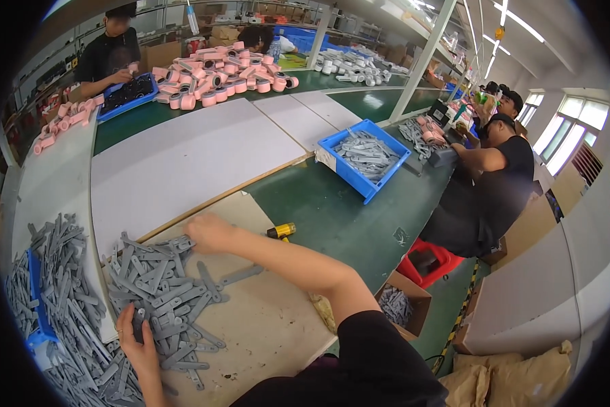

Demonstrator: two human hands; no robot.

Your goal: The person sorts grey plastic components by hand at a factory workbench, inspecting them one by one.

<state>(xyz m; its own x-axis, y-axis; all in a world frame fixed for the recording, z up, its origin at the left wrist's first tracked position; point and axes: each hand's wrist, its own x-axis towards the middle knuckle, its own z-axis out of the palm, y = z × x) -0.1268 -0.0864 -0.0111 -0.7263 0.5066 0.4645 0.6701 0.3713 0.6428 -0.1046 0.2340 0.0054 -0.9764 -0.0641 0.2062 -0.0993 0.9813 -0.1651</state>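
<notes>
A heap of grey plastic strips (166,295), long and flat with rounded ends and small holes, lies on the beige board (264,325) before me. At the heap's near left side my left hand (139,346) has its thumb and fingers around a darker grey plastic piece (140,320). My right arm reaches across to the far edge of the heap. There my right hand (211,233) is closed, its fingertips on a grey plastic strip (180,243) that they partly hide. A yellow and black screwdriver-like tool (282,230) lies right of my right forearm.
More grey strips (67,292) spread at the left around a blue bin (40,305). A blue crate (364,159) of grey parts stands ahead right. Pink rollers (217,74) pile up at the back. Co-workers sit at far left and at right, one on a red stool (430,261).
</notes>
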